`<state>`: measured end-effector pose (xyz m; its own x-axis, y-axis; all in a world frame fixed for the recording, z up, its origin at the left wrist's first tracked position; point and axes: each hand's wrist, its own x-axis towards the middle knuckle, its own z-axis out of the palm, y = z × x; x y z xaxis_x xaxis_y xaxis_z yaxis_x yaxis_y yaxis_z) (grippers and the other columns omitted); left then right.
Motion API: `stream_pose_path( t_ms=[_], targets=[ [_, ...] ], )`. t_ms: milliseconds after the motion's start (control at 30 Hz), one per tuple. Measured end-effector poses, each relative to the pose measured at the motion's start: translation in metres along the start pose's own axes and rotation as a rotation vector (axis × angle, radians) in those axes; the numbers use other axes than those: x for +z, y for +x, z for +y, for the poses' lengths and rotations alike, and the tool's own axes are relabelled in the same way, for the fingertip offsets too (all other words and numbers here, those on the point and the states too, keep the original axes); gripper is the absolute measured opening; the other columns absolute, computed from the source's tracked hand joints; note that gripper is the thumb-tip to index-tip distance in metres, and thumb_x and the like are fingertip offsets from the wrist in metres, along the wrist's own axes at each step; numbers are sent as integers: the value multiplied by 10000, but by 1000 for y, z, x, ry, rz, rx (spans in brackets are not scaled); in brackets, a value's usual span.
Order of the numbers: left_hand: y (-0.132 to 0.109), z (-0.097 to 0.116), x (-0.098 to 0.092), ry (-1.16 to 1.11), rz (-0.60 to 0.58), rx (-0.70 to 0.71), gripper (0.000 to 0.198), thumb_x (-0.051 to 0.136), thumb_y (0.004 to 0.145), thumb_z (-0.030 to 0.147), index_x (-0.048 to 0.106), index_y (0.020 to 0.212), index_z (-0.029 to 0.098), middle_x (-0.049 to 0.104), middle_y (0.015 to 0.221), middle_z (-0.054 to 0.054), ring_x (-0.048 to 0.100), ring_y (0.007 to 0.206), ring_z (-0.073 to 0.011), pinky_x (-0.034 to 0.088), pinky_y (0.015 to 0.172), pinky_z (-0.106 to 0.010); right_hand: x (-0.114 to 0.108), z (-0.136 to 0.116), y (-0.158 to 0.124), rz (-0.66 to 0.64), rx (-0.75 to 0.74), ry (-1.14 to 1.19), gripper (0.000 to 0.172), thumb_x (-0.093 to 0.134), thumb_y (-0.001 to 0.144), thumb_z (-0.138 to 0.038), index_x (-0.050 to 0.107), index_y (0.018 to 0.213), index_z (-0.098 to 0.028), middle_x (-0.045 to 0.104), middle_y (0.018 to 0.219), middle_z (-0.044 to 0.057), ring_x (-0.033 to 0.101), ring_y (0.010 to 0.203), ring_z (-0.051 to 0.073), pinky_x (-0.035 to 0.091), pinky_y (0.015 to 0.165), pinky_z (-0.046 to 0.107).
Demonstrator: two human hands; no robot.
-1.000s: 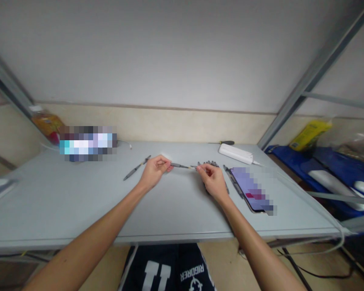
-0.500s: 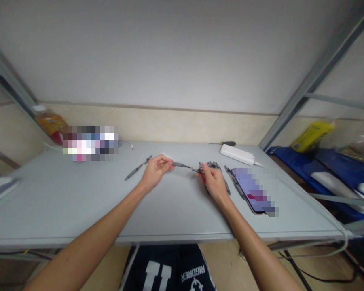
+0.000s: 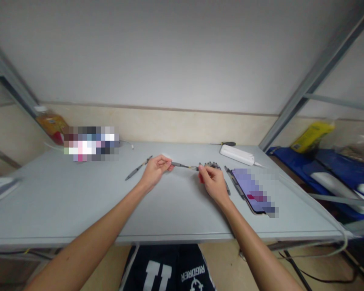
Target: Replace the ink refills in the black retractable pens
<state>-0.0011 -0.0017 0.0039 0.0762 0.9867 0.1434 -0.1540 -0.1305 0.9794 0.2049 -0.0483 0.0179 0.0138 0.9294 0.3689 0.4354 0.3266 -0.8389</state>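
Note:
My left hand (image 3: 157, 167) is closed in a pinch around the rear of a slim grey pen (image 3: 178, 164), which points to the right with a thin yellowish refill end showing. At that end, my right hand (image 3: 212, 180) pinches a small dark pen part that its fingers mostly hide. Just behind the right fingers lies a cluster of small dark pieces (image 3: 214, 165), partly covered by the hand. To the left of my left hand, another grey pen-like piece (image 3: 134, 173) rests slanted on the grey table (image 3: 170, 210).
Right of my right hand are grey pen pieces (image 3: 235, 184) and a phone (image 3: 250, 188). Behind them sit a white power strip (image 3: 237, 155) and a screwdriver (image 3: 228, 143). A bottle (image 3: 52, 124) stands back left, and a white object (image 3: 1, 190) lies at the left edge.
My right fingers have shifted slightly at the pen's end, and a little more of the thin tip shows. My left hand and the pen are almost where they were.

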Motion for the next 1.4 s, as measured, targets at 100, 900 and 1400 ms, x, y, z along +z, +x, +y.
stream_pose_path(
  t_ms=[100, 900, 1400],
  targets=[
    [0, 1, 1, -3, -2, 4, 340, 759, 589, 406, 602, 716, 133, 654, 606, -23, 605, 592, -126, 462, 656, -278, 0, 0, 0, 11, 15, -19, 482, 422, 853, -485, 525, 510, -163, 446, 420, -22, 416, 425, 98, 319, 457, 228],
    [0, 4, 1, -51, 25, -22, 328, 767, 574, 393, 595, 684, 136, 640, 567, -18, 581, 551, -112, 445, 594, -249, 3, 4, -1, 50, -87, 35, 333, 610, 760, -375, 605, 1026, -174, 610, 638, -5, 529, 528, 116, 401, 482, 213],
    [-2, 0, 0, 81, -13, 55, 312, 770, 573, 379, 596, 680, 142, 650, 621, -29, 607, 594, -134, 463, 631, -271, 0, 3, 0, -2, 19, 56, 332, 519, 802, -443, 560, 617, -171, 522, 481, -10, 449, 435, 113, 350, 447, 231]
  ],
)
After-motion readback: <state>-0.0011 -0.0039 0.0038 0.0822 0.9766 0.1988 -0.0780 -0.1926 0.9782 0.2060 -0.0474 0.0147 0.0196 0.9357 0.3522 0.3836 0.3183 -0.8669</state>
